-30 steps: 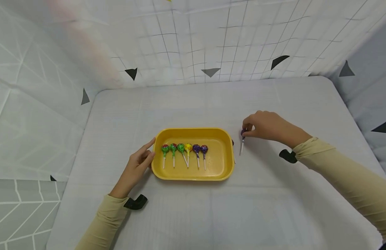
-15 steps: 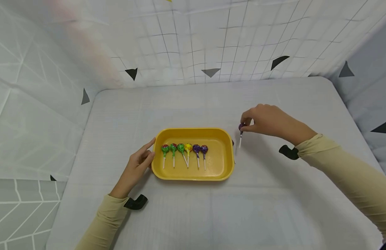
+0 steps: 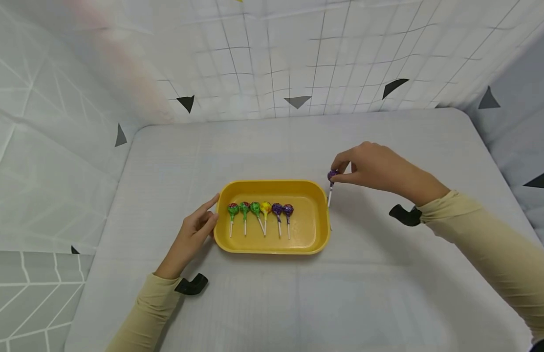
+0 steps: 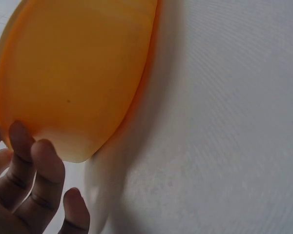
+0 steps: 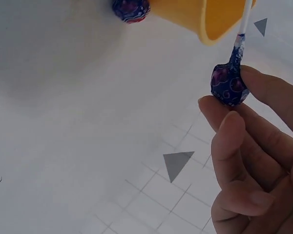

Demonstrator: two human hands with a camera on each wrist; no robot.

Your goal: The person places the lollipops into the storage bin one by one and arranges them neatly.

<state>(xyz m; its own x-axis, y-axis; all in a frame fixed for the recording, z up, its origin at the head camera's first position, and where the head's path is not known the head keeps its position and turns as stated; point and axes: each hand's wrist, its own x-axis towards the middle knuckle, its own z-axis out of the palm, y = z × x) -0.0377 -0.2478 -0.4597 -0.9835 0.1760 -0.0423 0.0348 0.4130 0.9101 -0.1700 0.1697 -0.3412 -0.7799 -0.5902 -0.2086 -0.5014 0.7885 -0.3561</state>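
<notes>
My right hand point(image 3: 377, 168) pinches a purple-wrapped lollipop point(image 3: 332, 176) by its head, held above the table just off the tray's upper right corner. Its white stick hangs downward in the head view. In the right wrist view, thumb and fingertips meet round the wrapped ball point(image 5: 228, 85). My left hand point(image 3: 190, 239) rests against the left end of a yellow tray point(image 3: 272, 249), its fingers touching the outer wall. Inside the tray lies a row of several lollipops: green point(image 3: 233, 210), yellow point(image 3: 265, 208) and purple point(image 3: 277, 210), sticks toward me.
Another purple lollipop point(image 5: 131, 9) lies beside the tray's right wall, mostly hidden in the head view. A white cloth covers the table point(image 3: 298, 303). Patterned white sheets point(image 3: 272, 58) hang behind and at the sides.
My right hand has lifted the purple lollipop and carried it away from me and left, nearer the tray's right end. The left hand and tray have stayed put.
</notes>
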